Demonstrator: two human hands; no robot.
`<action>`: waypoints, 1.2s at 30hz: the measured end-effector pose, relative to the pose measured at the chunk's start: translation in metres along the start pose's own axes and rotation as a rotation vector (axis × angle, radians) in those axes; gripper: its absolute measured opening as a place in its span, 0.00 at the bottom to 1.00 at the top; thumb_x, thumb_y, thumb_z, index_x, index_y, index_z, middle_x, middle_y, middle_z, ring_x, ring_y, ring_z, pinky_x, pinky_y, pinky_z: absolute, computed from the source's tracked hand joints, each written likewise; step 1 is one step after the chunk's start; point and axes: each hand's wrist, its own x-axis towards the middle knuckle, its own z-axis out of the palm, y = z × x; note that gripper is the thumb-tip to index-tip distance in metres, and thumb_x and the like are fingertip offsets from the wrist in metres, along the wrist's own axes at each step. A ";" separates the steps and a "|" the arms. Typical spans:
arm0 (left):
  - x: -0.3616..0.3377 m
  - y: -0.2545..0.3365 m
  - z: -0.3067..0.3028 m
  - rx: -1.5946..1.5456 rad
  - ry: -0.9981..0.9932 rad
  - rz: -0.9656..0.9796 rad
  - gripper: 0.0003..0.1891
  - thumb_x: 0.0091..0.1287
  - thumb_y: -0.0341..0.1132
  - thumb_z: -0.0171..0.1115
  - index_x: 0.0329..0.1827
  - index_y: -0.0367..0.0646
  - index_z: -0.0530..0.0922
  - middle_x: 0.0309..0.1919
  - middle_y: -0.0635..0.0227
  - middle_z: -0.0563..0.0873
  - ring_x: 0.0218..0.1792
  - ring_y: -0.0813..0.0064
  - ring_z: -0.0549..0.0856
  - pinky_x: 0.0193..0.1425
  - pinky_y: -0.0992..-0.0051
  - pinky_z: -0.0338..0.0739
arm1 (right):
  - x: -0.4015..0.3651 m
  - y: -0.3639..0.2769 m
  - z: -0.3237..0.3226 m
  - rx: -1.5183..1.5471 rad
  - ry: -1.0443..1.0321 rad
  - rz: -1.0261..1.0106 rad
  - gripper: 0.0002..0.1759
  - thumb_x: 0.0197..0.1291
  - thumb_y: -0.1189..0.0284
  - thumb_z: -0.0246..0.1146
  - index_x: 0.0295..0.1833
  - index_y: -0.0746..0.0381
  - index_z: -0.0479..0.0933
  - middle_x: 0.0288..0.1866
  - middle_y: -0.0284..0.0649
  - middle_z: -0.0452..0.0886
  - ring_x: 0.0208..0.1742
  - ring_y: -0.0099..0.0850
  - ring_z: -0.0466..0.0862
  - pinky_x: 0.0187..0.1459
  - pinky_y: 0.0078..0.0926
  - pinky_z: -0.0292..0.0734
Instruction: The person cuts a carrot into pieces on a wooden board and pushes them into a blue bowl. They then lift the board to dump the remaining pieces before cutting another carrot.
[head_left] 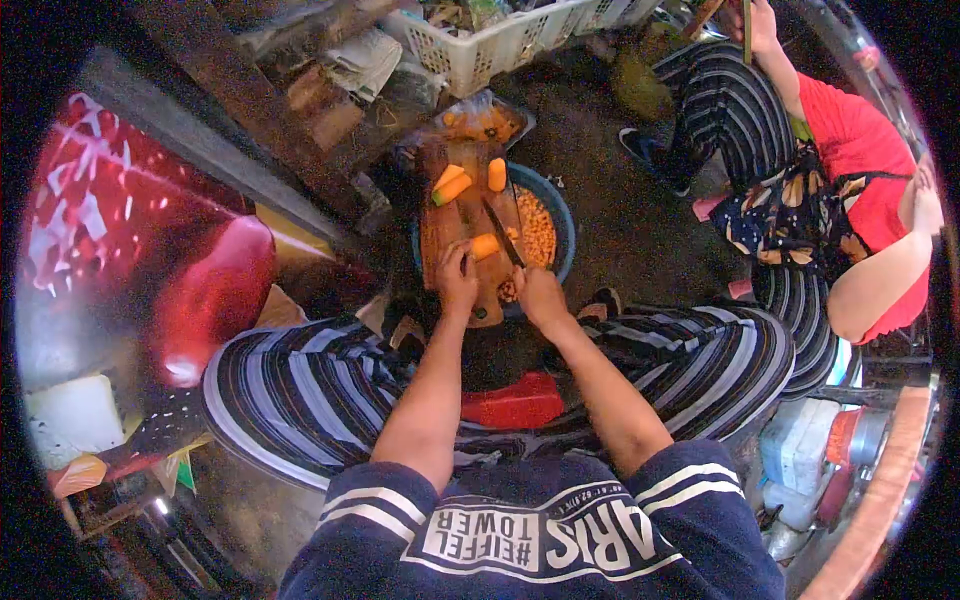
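Note:
A wooden cutting board (440,222) lies across a blue basin (567,205). My left hand (458,282) is closed on a piece of carrot (485,246) on the board. In my right hand (539,294) is a knife (505,236), its blade pointing away from me beside that carrot. Farther up the board lie cut carrot pieces (452,186), one with a green end, and another short carrot piece (497,174). Diced orange bits (538,228) fill the visible part of the basin, on the right of the board.
Beyond the board sits a plastic bag (482,120) with orange pieces in it. A white plastic crate (480,55) stands at the back. At right sits another person in a red top (860,130). Wooden beams (250,90) and a red printed sheet (190,230) are at left.

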 end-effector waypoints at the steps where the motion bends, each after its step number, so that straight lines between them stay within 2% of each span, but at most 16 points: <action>1: -0.002 -0.003 0.000 -0.002 -0.005 -0.004 0.11 0.54 0.22 0.55 0.40 0.36 0.77 0.42 0.56 0.79 0.48 0.58 0.76 0.53 0.68 0.69 | -0.004 0.002 0.004 -0.002 -0.002 0.006 0.20 0.61 0.63 0.50 0.30 0.71 0.76 0.28 0.60 0.77 0.31 0.55 0.78 0.35 0.47 0.74; 4: 0.004 -0.004 0.001 -0.064 -0.019 0.015 0.11 0.53 0.22 0.55 0.40 0.36 0.77 0.42 0.56 0.79 0.47 0.58 0.77 0.53 0.68 0.69 | -0.002 0.003 0.017 -0.062 0.008 -0.015 0.20 0.61 0.63 0.50 0.31 0.71 0.76 0.27 0.59 0.77 0.31 0.55 0.79 0.35 0.47 0.74; 7: 0.002 -0.003 0.001 -0.078 -0.034 -0.007 0.11 0.53 0.22 0.55 0.40 0.36 0.76 0.41 0.57 0.79 0.46 0.58 0.77 0.53 0.68 0.69 | 0.002 0.008 0.032 -0.158 -0.099 -0.005 0.20 0.61 0.62 0.50 0.33 0.71 0.75 0.27 0.58 0.77 0.31 0.54 0.79 0.35 0.47 0.74; 10: 0.002 0.001 0.000 -0.112 -0.040 -0.022 0.10 0.53 0.21 0.55 0.39 0.35 0.76 0.41 0.56 0.79 0.46 0.57 0.77 0.52 0.68 0.70 | 0.008 0.011 0.032 -0.102 -0.015 -0.025 0.20 0.61 0.62 0.50 0.32 0.70 0.76 0.26 0.58 0.77 0.30 0.54 0.79 0.34 0.47 0.74; 12: 0.004 0.004 -0.003 -0.037 -0.017 0.018 0.10 0.53 0.21 0.54 0.39 0.35 0.76 0.40 0.56 0.79 0.46 0.56 0.77 0.52 0.68 0.70 | 0.010 0.010 0.022 0.076 0.151 -0.199 0.22 0.60 0.62 0.50 0.27 0.70 0.77 0.24 0.57 0.77 0.29 0.54 0.79 0.33 0.46 0.75; 13: 0.006 0.005 -0.003 -0.035 -0.014 0.015 0.10 0.53 0.21 0.54 0.39 0.35 0.76 0.40 0.56 0.79 0.46 0.56 0.77 0.52 0.68 0.70 | 0.010 0.007 0.019 0.076 0.147 -0.202 0.22 0.60 0.62 0.50 0.27 0.70 0.77 0.24 0.57 0.77 0.29 0.54 0.79 0.33 0.46 0.75; 15: 0.003 0.005 -0.003 -0.066 -0.015 -0.007 0.10 0.54 0.22 0.55 0.39 0.35 0.76 0.40 0.56 0.79 0.45 0.56 0.77 0.51 0.67 0.71 | 0.005 0.006 0.014 -0.016 -0.006 0.003 0.23 0.60 0.62 0.51 0.22 0.69 0.76 0.24 0.57 0.77 0.29 0.54 0.79 0.34 0.46 0.75; 19: 0.002 0.002 -0.002 -0.073 -0.010 -0.019 0.09 0.54 0.22 0.55 0.39 0.35 0.75 0.40 0.56 0.79 0.45 0.56 0.77 0.50 0.67 0.71 | -0.005 0.000 0.024 -0.090 0.010 -0.030 0.23 0.60 0.62 0.51 0.22 0.70 0.76 0.22 0.58 0.76 0.28 0.53 0.79 0.33 0.46 0.74; 22: 0.003 -0.002 -0.002 -0.034 -0.013 -0.011 0.09 0.54 0.22 0.55 0.38 0.35 0.75 0.40 0.56 0.79 0.45 0.55 0.77 0.50 0.67 0.71 | 0.002 0.009 0.045 -0.132 -0.029 -0.016 0.22 0.60 0.63 0.51 0.24 0.70 0.77 0.22 0.59 0.76 0.28 0.53 0.79 0.31 0.46 0.74; 24: 0.003 0.000 0.001 -0.055 0.022 0.038 0.08 0.54 0.23 0.55 0.38 0.35 0.75 0.40 0.56 0.79 0.45 0.55 0.78 0.50 0.67 0.71 | 0.007 0.016 0.046 -0.074 0.097 -0.080 0.21 0.59 0.64 0.51 0.25 0.70 0.77 0.23 0.60 0.75 0.28 0.53 0.79 0.31 0.46 0.75; 26: 0.006 0.002 -0.001 -0.046 0.007 0.052 0.08 0.54 0.23 0.55 0.38 0.35 0.75 0.40 0.56 0.79 0.44 0.55 0.78 0.50 0.67 0.71 | 0.011 0.021 0.037 0.013 0.100 -0.088 0.21 0.59 0.64 0.51 0.25 0.70 0.76 0.24 0.60 0.76 0.29 0.53 0.79 0.31 0.46 0.75; 28: 0.003 -0.002 -0.003 -0.037 -0.010 0.041 0.08 0.54 0.23 0.55 0.37 0.36 0.75 0.40 0.56 0.79 0.44 0.55 0.78 0.50 0.67 0.71 | 0.005 0.010 0.023 0.090 0.081 -0.092 0.20 0.60 0.64 0.51 0.25 0.70 0.76 0.25 0.60 0.76 0.30 0.53 0.79 0.32 0.46 0.75; 30: 0.004 -0.005 0.000 -0.078 -0.024 0.003 0.08 0.54 0.22 0.55 0.38 0.36 0.75 0.40 0.56 0.79 0.44 0.55 0.78 0.50 0.67 0.71 | -0.001 -0.004 0.009 -0.058 -0.066 0.011 0.20 0.60 0.64 0.51 0.28 0.70 0.76 0.26 0.60 0.77 0.31 0.53 0.79 0.33 0.46 0.75; 34: 0.001 -0.005 -0.001 -0.063 -0.006 0.007 0.09 0.53 0.22 0.55 0.38 0.35 0.75 0.40 0.57 0.79 0.45 0.56 0.77 0.51 0.67 0.70 | -0.007 -0.006 0.027 -0.133 -0.130 0.056 0.19 0.60 0.63 0.50 0.33 0.71 0.75 0.26 0.60 0.77 0.32 0.54 0.79 0.35 0.47 0.75; 36: 0.004 -0.006 0.002 -0.104 -0.009 0.011 0.09 0.53 0.22 0.55 0.38 0.35 0.75 0.40 0.57 0.79 0.46 0.56 0.76 0.52 0.67 0.69 | -0.001 -0.007 0.035 -0.153 -0.136 0.056 0.19 0.60 0.63 0.50 0.40 0.70 0.74 0.26 0.59 0.77 0.32 0.54 0.79 0.35 0.48 0.75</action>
